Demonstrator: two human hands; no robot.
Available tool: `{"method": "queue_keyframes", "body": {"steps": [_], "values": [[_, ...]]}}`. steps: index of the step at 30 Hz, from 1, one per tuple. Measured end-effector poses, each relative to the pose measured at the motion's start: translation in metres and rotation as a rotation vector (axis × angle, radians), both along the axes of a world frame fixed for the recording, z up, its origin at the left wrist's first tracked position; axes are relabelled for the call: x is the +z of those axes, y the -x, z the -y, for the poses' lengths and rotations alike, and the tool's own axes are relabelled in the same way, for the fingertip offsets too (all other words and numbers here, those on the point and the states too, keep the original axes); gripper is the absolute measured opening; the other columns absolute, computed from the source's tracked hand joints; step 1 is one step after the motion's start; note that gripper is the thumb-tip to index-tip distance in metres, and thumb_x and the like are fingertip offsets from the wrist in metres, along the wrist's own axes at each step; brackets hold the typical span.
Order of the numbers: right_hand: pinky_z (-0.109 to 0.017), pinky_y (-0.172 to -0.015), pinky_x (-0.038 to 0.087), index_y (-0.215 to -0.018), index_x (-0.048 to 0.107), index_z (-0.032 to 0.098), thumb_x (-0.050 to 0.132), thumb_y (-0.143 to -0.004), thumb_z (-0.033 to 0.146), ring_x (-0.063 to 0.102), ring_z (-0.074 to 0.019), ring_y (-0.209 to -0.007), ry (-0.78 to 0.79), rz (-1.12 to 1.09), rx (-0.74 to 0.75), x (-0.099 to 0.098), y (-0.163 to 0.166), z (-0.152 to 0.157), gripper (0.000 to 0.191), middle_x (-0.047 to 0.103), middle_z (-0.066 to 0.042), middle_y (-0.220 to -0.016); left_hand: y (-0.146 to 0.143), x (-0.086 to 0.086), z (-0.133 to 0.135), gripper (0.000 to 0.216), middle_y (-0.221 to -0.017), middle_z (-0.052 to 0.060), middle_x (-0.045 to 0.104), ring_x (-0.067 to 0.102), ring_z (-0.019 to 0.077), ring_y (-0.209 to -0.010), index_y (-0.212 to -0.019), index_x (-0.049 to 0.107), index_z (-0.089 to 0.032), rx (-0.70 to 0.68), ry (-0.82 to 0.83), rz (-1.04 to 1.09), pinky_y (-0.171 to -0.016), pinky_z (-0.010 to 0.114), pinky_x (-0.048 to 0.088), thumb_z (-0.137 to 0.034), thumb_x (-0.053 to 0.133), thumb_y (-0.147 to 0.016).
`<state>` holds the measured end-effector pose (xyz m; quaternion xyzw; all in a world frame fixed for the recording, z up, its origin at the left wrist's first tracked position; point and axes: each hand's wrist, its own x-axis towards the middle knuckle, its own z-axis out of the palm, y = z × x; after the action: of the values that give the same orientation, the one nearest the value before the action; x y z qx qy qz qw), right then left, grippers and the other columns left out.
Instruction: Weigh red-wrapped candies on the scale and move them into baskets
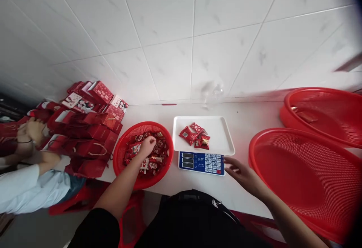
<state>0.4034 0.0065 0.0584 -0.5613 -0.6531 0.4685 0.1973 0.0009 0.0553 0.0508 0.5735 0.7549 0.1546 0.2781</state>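
Observation:
My left hand (148, 145) is over a round red plastic basket (116, 156) of small red-wrapped sweets (160, 146). Its fingers are curled together, and what they hold, if anything, cannot be made out. Right of the basket stands a digital scale, its blue keypad panel (201, 163) facing me. Several red snack packets (189, 135) lie in a loose pile on the left half of its white tray (219, 135). By the keypad's right edge is my right hand (240, 172), fingers stretched out and holding nothing; whether a fingertip touches the scale I cannot tell.
Two large red baskets stand on the right; the nearer basket (288, 172) is beside my right forearm, the farther basket (319, 93) holds a few packets. Many red gift bags (93, 131) crowd the left, where a person in a white sleeve (25, 180) works. A tiled wall (175, 67) backs the table.

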Motion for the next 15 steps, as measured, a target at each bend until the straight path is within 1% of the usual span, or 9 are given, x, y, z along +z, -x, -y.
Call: {"method": "queue_keyframes", "body": {"steps": [2,3,4,6,7,9,12,14,15], "values": [[-0.033,-0.073,0.053,-0.118,0.052,0.020,0.047,-0.079,0.053,0.062,-0.0187,-0.084,0.088,-0.033,0.014,-0.003,-0.006,0.019,0.051,0.065,-0.008,-0.105,0.017,-0.011,0.026,0.015,-0.083,0.003,0.067,0.062,0.0182,-0.084,-0.084,0.064,-0.018,-0.022,0.118,-0.026,-0.078,0.028,0.047,-0.019,0.054,-0.073],[-0.033,-0.073,0.053,-0.117,0.052,0.019,0.048,-0.079,0.054,0.062,-0.0186,-0.084,0.119,-0.035,0.020,-0.005,-0.006,0.025,0.052,0.065,-0.009,-0.105,0.021,-0.016,0.037,0.015,-0.084,0.003,0.068,0.062,0.0191,-0.085,-0.082,0.064,-0.018,-0.037,0.164,-0.042,-0.079,0.028,0.047,-0.018,0.058,-0.069],[-0.033,-0.073,0.052,-0.117,0.052,0.018,0.048,-0.079,0.054,0.062,-0.0187,-0.084,0.140,-0.031,0.024,-0.007,-0.005,0.029,0.052,0.065,-0.009,-0.105,0.021,-0.021,0.045,0.019,-0.090,0.004,0.068,0.061,0.0202,-0.090,-0.084,0.065,-0.019,-0.050,0.195,-0.062,-0.081,0.028,0.046,-0.017,0.061,-0.066],[-0.034,-0.075,0.051,-0.117,0.052,0.018,0.047,-0.079,0.053,0.061,-0.0188,-0.084,0.148,-0.028,0.041,-0.009,0.003,0.031,0.052,0.065,-0.010,-0.107,0.017,-0.028,0.055,0.034,-0.110,0.007,0.062,0.056,0.0226,-0.105,-0.096,0.063,-0.020,-0.063,0.224,-0.111,-0.090,0.028,0.041,-0.015,0.064,-0.063],[-0.035,-0.076,0.051,-0.117,0.052,0.019,0.047,-0.079,0.053,0.061,-0.0189,-0.085,0.142,-0.030,0.055,-0.008,0.008,0.031,0.051,0.064,-0.010,-0.108,0.014,-0.030,0.057,0.040,-0.119,0.008,0.058,0.052,0.0239,-0.111,-0.101,0.062,-0.022,-0.064,0.234,-0.136,-0.093,0.030,0.038,-0.015,0.065,-0.062],[-0.036,-0.078,0.050,-0.118,0.051,0.020,0.047,-0.080,0.051,0.060,-0.0192,-0.087,0.123,-0.034,0.085,-0.005,0.019,0.027,0.050,0.064,-0.009,-0.109,0.008,-0.032,0.057,0.046,-0.124,0.010,0.054,0.049,0.0272,-0.115,-0.105,0.060,-0.023,-0.062,0.256,-0.177,-0.096,0.033,0.036,-0.016,0.067,-0.060],[-0.036,-0.078,0.049,-0.119,0.051,0.022,0.046,-0.080,0.050,0.060,-0.0186,-0.086,0.103,-0.037,0.135,0.002,0.031,0.026,0.048,0.064,-0.008,-0.108,0.003,-0.033,0.053,0.038,-0.117,0.010,0.059,0.052,0.0300,-0.111,-0.098,0.063,-0.022,-0.060,0.268,-0.205,-0.095,0.037,0.036,-0.019,0.069,-0.060],[-0.035,-0.076,0.050,-0.119,0.052,0.024,0.046,-0.081,0.049,0.060,-0.0175,-0.083,0.094,-0.035,0.162,0.005,0.034,0.029,0.046,0.064,-0.007,-0.107,0.003,-0.032,0.052,0.031,-0.111,0.009,0.062,0.055,0.0279,-0.107,-0.098,0.063,-0.023,-0.052,0.251,-0.200,-0.093,0.036,0.038,-0.022,0.064,-0.067],[-0.034,-0.075,0.050,-0.119,0.052,0.024,0.046,-0.081,0.048,0.060,-0.0171,-0.082,0.091,-0.033,0.171,0.005,0.035,0.031,0.046,0.065,-0.007,-0.106,0.004,-0.032,0.053,0.029,-0.109,0.008,0.063,0.056,0.0260,-0.106,-0.101,0.063,-0.024,-0.043,0.235,-0.192,-0.091,0.034,0.039,-0.024,0.059,-0.072]]}}
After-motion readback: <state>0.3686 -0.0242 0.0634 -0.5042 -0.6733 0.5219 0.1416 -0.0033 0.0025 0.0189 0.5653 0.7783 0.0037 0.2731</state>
